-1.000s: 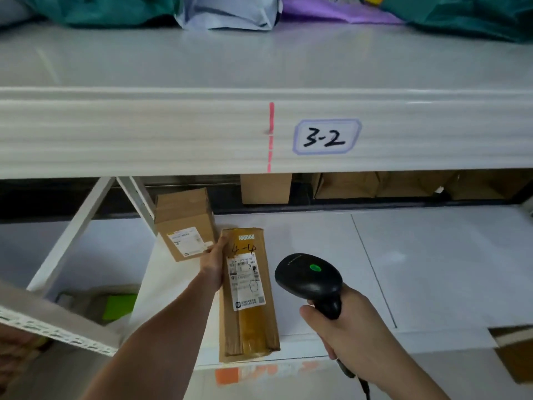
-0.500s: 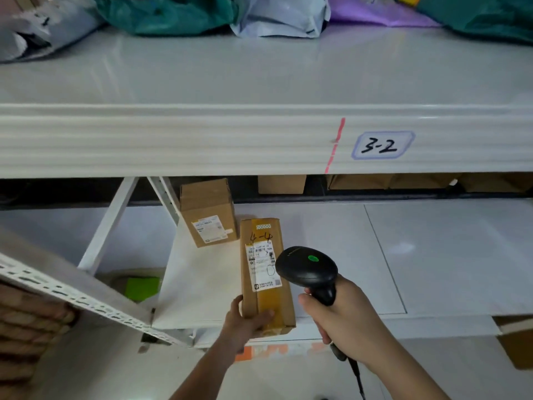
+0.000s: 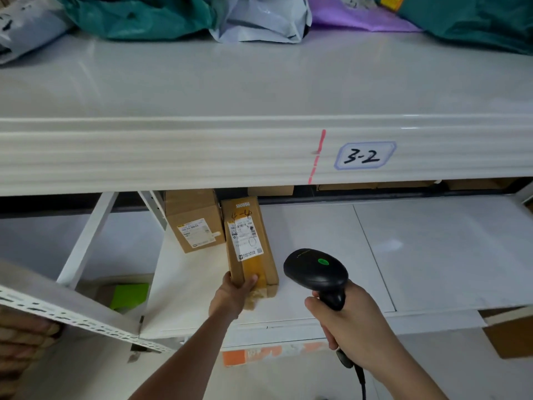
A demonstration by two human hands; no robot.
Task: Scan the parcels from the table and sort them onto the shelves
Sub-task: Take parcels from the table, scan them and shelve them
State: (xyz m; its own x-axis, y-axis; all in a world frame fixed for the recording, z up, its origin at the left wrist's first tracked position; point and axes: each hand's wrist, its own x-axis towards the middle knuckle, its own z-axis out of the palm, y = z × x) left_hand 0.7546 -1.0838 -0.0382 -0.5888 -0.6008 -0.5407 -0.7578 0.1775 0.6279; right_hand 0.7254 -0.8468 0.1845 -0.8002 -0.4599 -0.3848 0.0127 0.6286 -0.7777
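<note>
A long brown cardboard parcel (image 3: 248, 241) marked "4-4", with a white label and yellow tape, lies on the lower white shelf (image 3: 375, 255). My left hand (image 3: 233, 295) grips its near end, thumb on top. It lies right beside a second brown box (image 3: 193, 223) with a white label, further back on the left. My right hand (image 3: 352, 321) holds a black barcode scanner (image 3: 315, 272) with a green light, just right of the long parcel, its cable hanging below my wrist.
The upper shelf edge (image 3: 202, 157) overhangs the lower one and carries a "3-2" tag (image 3: 364, 155) and a red mark. Soft mail bags (image 3: 259, 15) lie on top. More brown boxes (image 3: 375, 186) sit at the back. A perforated white upright (image 3: 72, 316) slants at left.
My left hand moved from the parcel's side to its near end and pushed it deeper into the shelf, up beside the other box. The scanner stayed roughly where it was.
</note>
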